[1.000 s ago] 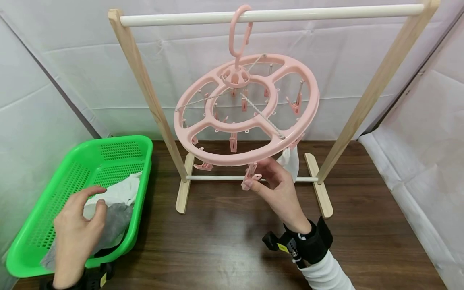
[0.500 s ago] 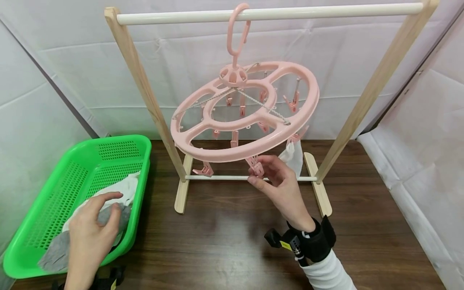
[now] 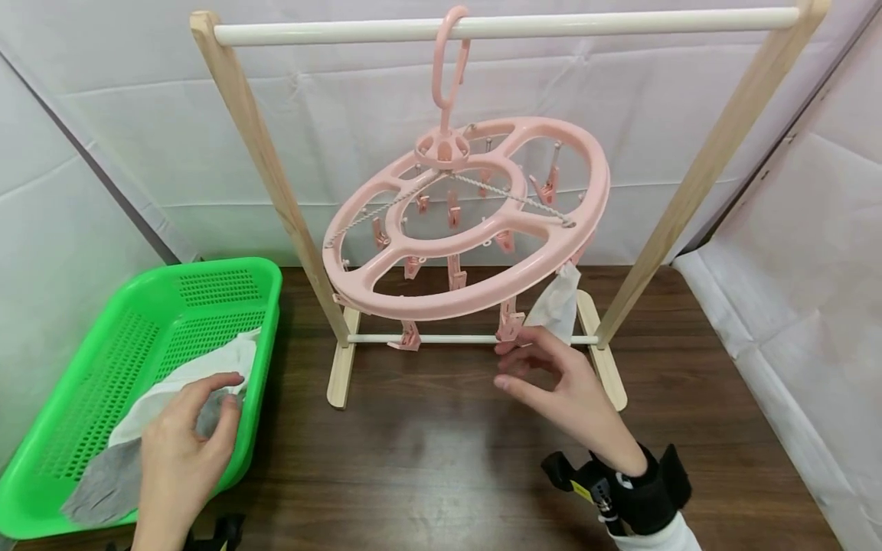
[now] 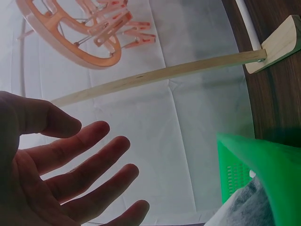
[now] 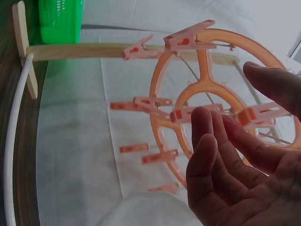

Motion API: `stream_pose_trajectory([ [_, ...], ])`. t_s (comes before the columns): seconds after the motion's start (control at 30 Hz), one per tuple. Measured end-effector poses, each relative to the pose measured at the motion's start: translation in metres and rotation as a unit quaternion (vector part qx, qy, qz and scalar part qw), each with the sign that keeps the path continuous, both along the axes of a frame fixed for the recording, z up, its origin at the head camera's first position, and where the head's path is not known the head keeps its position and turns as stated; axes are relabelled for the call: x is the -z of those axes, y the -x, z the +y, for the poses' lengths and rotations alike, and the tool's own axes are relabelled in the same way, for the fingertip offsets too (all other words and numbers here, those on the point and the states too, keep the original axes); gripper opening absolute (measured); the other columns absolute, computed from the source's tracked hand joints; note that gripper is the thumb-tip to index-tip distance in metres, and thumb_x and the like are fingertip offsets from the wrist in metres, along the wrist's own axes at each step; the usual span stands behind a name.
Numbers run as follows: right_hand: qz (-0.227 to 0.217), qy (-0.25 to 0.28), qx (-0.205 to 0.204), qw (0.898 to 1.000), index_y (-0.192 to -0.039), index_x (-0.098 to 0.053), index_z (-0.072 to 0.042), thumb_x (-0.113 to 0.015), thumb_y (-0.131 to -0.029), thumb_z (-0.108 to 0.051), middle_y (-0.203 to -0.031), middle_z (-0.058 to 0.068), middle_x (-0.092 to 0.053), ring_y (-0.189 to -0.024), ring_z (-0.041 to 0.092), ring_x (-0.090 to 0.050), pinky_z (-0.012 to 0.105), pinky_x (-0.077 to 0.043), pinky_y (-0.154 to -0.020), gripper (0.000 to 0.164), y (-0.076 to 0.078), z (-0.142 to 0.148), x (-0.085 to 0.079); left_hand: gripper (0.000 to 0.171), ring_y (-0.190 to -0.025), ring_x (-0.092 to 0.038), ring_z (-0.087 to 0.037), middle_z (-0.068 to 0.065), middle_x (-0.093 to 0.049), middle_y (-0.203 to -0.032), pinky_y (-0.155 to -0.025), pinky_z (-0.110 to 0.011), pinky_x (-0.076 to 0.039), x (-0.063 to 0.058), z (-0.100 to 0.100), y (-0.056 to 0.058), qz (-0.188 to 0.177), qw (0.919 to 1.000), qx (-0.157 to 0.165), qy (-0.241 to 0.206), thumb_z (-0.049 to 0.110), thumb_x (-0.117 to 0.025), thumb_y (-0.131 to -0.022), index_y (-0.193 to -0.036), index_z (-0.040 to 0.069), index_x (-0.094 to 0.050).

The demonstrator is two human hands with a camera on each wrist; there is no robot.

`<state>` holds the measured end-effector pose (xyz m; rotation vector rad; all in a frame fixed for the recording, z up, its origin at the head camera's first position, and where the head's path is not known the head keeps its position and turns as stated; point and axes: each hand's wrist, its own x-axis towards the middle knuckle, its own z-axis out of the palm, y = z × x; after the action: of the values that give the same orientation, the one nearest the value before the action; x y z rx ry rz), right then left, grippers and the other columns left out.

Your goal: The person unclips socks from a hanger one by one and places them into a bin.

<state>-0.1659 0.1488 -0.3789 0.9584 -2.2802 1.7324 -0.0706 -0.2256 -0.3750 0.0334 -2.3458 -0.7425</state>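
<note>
A round pink clip hanger [image 3: 427, 306] hangs tilted from a white rod [image 3: 586, 27], with several pink clothespins around its rings. My right hand [image 3: 561, 386] is just below the front clothespin [image 3: 511, 325], fingertips right at its lower end, thumb apart from the fingers and nothing held. Behind that hand, a white cloth [image 3: 556, 302] hangs clipped at the hanger's right side. My left hand [image 3: 186, 444] hovers over the green basket [image 3: 269, 329] with loosely bent fingers and no object in them. Inside the basket lie a white cloth [image 3: 213, 367] and a grey cloth [image 3: 103, 478], partly hidden by the hand.
The rod belongs to a stand with wooden legs [image 3: 262, 153] and feet [image 3: 341, 375], joined low down by a white crossbar [image 3: 455, 338]. It stands on a dark wooden table [image 3: 413, 459]. White sheeting [image 3: 813, 306] encloses the back and sides.
My right hand has let go of the front clothespin and drawn down and right. The hanger has turned and swung a little. My left hand has moved slightly right over the basket.
</note>
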Motion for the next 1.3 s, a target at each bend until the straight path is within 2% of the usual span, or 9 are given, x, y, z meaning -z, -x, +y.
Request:
stream_pose_trajectory([
  [0.2,0.046,-0.013,0.057,0.997,-0.115,-0.063,-0.001,-0.068,-0.083,0.012,-0.1,0.004,-0.066,-0.085,0.014,-0.064,0.022,-0.052,-0.073,0.034,-0.001,0.028,-0.009,0.026,-0.044,-0.029,-0.004,-0.015,-0.069,-0.1,-0.044,-0.023,-0.023,0.006,0.003,0.0,-0.013,0.9999,0.01,-0.001,-0.009,-0.062,-0.083,-0.103,0.005,-0.071],
  [0.37,0.1,-0.015,0.119,0.988,-0.113,-0.063,0.005,-0.065,-0.084,0.015,-0.104,0.007,-0.065,-0.086,0.011,-0.062,0.017,-0.05,-0.071,0.031,0.008,0.049,-0.028,0.027,-0.053,-0.051,-0.012,-0.013,-0.069,-0.103,-0.053,-0.021,-0.034,0.01,0.006,-0.001,-0.019,0.9998,0.005,-0.001,-0.008,-0.061,-0.083,-0.104,0.007,-0.07],
  [0.43,0.113,-0.014,0.139,0.984,-0.114,-0.062,0.007,-0.065,-0.083,0.016,-0.107,0.008,-0.065,-0.086,0.011,-0.062,0.016,-0.049,-0.072,0.032,0.015,0.056,-0.036,0.027,-0.069,-0.061,-0.02,-0.012,-0.069,-0.103,-0.06,-0.02,-0.038,0.011,0.007,-0.001,-0.019,0.9998,0.004,0.001,-0.008,-0.062,-0.083,-0.103,0.007,-0.07],
  [0.57,0.102,-0.013,0.163,0.981,-0.119,-0.06,0.006,-0.065,-0.084,0.014,-0.112,0.006,-0.062,-0.09,0.012,-0.061,0.017,-0.048,-0.077,0.036,0.032,0.067,-0.051,0.026,-0.074,-0.063,-0.027,-0.012,-0.069,-0.104,-0.061,-0.018,-0.038,0.013,0.009,-0.001,-0.028,0.9996,0.006,0.001,-0.007,-0.062,-0.084,-0.104,0.008,-0.07],
  [0.7,0.07,0.01,0.137,0.988,-0.126,-0.057,0.002,-0.064,-0.087,0.01,-0.118,0.009,-0.059,-0.103,0.017,-0.057,0.02,-0.047,-0.084,0.041,0.05,0.072,-0.064,0.026,-0.053,-0.05,-0.015,-0.012,-0.068,-0.104,-0.05,-0.019,-0.032,0.014,0.01,-0.002,-0.038,0.9992,0.008,-0.001,-0.006,-0.062,-0.086,-0.105,0.01,-0.069],
  [0.8,0.05,0.017,0.107,0.993,-0.131,-0.055,-0.001,-0.063,-0.089,0.006,-0.124,0.011,-0.057,-0.115,0.019,-0.052,0.021,-0.045,-0.089,0.044,0.065,0.072,-0.071,0.026,-0.054,-0.05,-0.015,-0.012,-0.068,-0.104,-0.05,-0.02,-0.031,0.015,0.011,-0.002,-0.037,0.9993,0.009,-0.003,-0.006,-0.062,-0.085,-0.105,0.01,-0.069],
  [0.97,0.011,0.009,0.07,0.997,-0.14,-0.047,-0.003,-0.062,-0.092,0.0,-0.135,0.01,-0.051,-0.125,0.02,-0.047,0.023,-0.041,-0.098,0.051,0.086,0.066,-0.081,0.027,-0.079,-0.064,-0.03,-0.012,-0.068,-0.105,-0.061,-0.019,-0.036,0.015,0.012,-0.004,-0.03,0.9995,0.012,-0.001,-0.007,-0.063,-0.084,-0.104,0.009,-0.069],
  [1.13,-0.028,0.001,0.04,0.999,-0.142,-0.044,-0.004,-0.061,-0.093,-0.004,-0.132,0.008,-0.053,-0.122,0.016,-0.05,0.021,-0.042,-0.097,0.052,0.105,0.061,-0.082,0.027,-0.063,-0.058,-0.022,-0.013,-0.068,-0.104,-0.053,-0.022,-0.035,0.015,0.012,-0.004,-0.03,0.9994,0.015,0.002,-0.008,-0.063,-0.084,-0.104,0.008,-0.069],
  [1.3,-0.05,0.031,0.02,0.998,-0.138,-0.048,-0.004,-0.063,-0.092,-0.003,-0.12,0.008,-0.059,-0.111,0.02,-0.056,0.02,-0.047,-0.087,0.048,0.116,0.056,-0.08,0.025,-0.085,-0.064,-0.029,-0.012,-0.069,-0.103,-0.065,-0.031,-0.045,0.017,0.013,-0.003,-0.035,0.9993,0.016,-0.003,-0.008,-0.062,-0.085,-0.103,0.007,-0.069],
])
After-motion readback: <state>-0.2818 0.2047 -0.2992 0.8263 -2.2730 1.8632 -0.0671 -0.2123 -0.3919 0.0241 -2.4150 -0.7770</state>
